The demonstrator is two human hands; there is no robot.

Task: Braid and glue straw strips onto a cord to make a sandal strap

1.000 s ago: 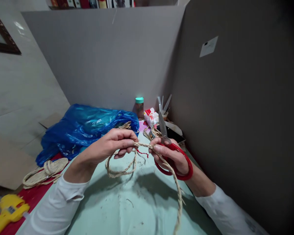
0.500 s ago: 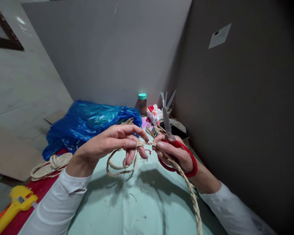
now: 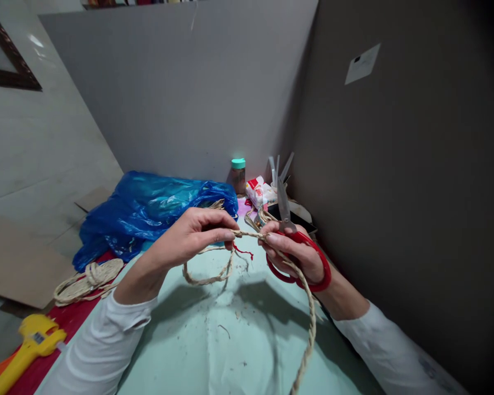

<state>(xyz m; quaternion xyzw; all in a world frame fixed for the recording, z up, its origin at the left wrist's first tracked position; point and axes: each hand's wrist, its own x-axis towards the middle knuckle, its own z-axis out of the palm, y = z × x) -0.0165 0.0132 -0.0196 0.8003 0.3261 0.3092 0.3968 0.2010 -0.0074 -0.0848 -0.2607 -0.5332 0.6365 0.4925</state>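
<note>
A pale braided straw cord (image 3: 312, 323) runs between both hands above the table. My left hand (image 3: 201, 235) pinches it between thumb and fingers, and a loop of the cord hangs below that hand. Gripping the same cord a short way to the right is my right hand (image 3: 294, 249). Red-handled scissors (image 3: 286, 211) also sit in the right hand, handles around it and blades pointing up, closed. From the right hand the cord drops toward the near edge of view. A thin red thread (image 3: 243, 252) shows beneath the left fingertips.
A blue plastic bag (image 3: 148, 203) lies at the back left, near a coiled cord bundle (image 3: 88, 280) and a yellow glue gun (image 3: 37, 340). Behind the hands stand a green-lidded jar (image 3: 238, 175) and a red-and-white packet (image 3: 259, 191). Grey panels (image 3: 181, 88) rise behind and right.
My left fingers, spread before, have closed together on the cord. The cord hanging from my right hand has swung to the left.
</note>
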